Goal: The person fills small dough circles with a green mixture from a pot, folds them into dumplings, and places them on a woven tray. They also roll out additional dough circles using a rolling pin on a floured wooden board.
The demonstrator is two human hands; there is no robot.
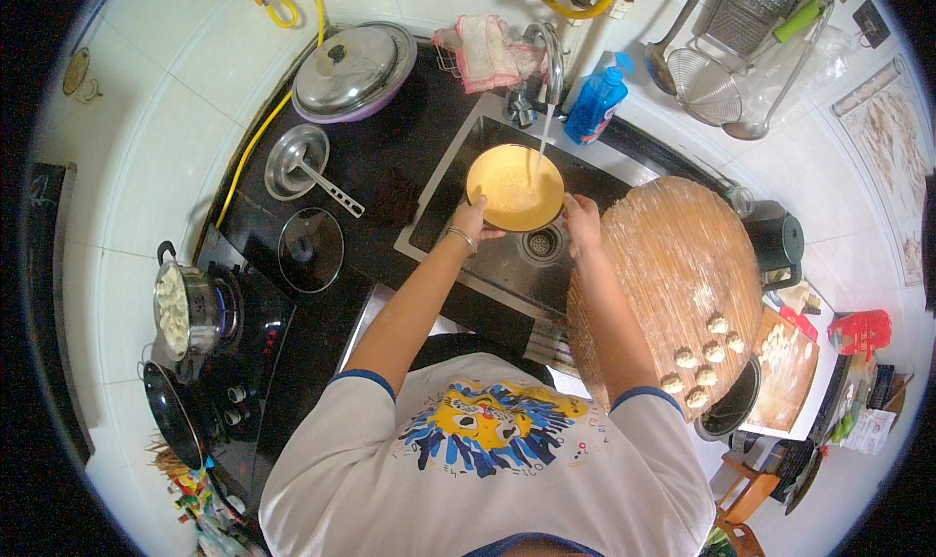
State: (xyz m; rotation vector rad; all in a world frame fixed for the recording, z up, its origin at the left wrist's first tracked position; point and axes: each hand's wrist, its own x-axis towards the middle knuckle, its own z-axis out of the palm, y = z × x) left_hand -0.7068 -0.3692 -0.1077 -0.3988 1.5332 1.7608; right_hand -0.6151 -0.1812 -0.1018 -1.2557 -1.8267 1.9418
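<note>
Between both hands I hold a yellow bowl (495, 179) with a dark rim over the sink (429, 227). My left hand (474, 221) grips its lower left side, with the thumb up at the rim. At the bowl's right edge, my right hand (582, 223) is closed on the rim. Water runs in a thin stream from the faucet (555, 64) into the bowl, where cloudy liquid shows. Below the bowl, the sink drain (540, 245) is visible.
A round wooden board (673, 255) with several dumplings (711, 350) overlaps the sink's right side. A blue soap bottle (597, 103) stands behind the sink. At left, a steel pot (198, 313) full of pale pieces sits on a lit burner, near a glass lid (311, 250) and a ladle (331, 186).
</note>
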